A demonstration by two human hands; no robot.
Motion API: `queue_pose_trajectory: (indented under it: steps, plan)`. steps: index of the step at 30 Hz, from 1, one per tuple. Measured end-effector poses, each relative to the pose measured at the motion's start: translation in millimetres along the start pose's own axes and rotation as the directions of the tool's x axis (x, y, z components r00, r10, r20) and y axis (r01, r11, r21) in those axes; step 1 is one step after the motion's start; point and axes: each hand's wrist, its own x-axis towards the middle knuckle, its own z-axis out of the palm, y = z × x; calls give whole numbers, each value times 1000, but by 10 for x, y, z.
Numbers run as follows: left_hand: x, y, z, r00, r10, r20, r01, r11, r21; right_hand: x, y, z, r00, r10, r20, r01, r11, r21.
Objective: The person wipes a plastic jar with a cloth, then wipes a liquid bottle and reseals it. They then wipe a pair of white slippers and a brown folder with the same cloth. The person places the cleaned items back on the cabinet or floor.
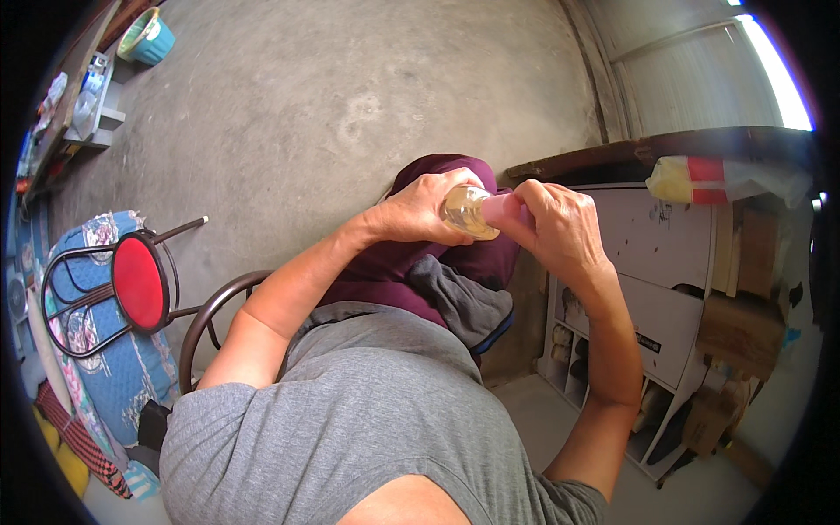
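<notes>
My left hand point(426, 207) grips a clear bottle point(467, 211) of pale yellowish liquid or plastic, held sideways above my lap. At the bottle's right end is a pink cap point(504, 211), with the fingers of my right hand point(561, 223) closed around it. Whether the cap is loose on the bottle cannot be told. Below both hands are my dark maroon trousers point(374, 275). A grey cloth point(462, 298) with a blue edge lies over the lap, beneath the bottle and apart from it.
On the left stands a red-seated metal chair point(139, 281) beside a blue quilted bed cover point(98, 387). A blue bucket point(151, 41) is at the far left. To my right are a white cabinet point(656, 243) and a plastic bag point(705, 180) under a dark wooden ledge point(656, 147).
</notes>
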Motion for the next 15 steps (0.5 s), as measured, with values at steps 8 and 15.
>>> queue_pose_trajectory:
  steps: [8, 15]
  plan:
    - [-6, 52, -17, 999, -49, -9, 48, 995, -89, -1, 70, 124, 993, 26, -117, 17, 937, 350]
    - [-18, 8, -59, 996, -58, -64, 53, 995, -83, 30, 55, 412, 961, 25, -274, 155, 773, 615]
